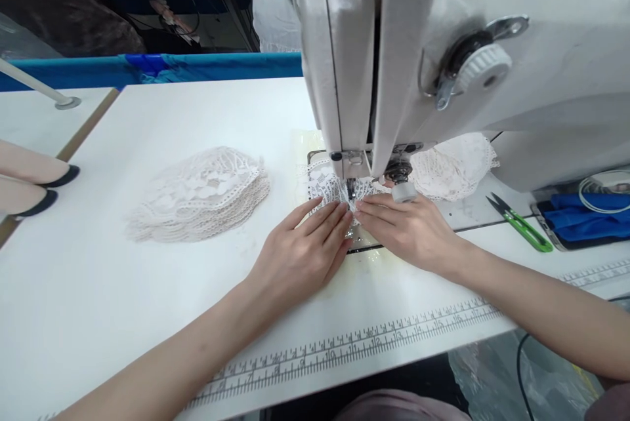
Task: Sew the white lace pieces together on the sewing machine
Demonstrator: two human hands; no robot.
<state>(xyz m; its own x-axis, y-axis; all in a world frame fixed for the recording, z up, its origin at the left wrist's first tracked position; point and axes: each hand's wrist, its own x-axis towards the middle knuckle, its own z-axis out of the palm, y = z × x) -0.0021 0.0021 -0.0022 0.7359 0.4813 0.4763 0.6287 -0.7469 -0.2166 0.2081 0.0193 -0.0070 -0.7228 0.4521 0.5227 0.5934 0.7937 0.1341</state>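
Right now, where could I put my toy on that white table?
Bare tabletop lies between the left lace stack and the blue edging, and between that stack and the left forearm. It's crowded at the presser foot, where the left hand and right hand touch lace, and rightward: another lace pile, green snips, blue cloth.

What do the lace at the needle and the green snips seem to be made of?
Lace: soft, matte textile, judging by its openwork pattern; cotton or synthetic, I cannot tell. Snips: the smooth green handle is probably plastic, being evenly coloured; the slim, pointed dark blades look like metal.
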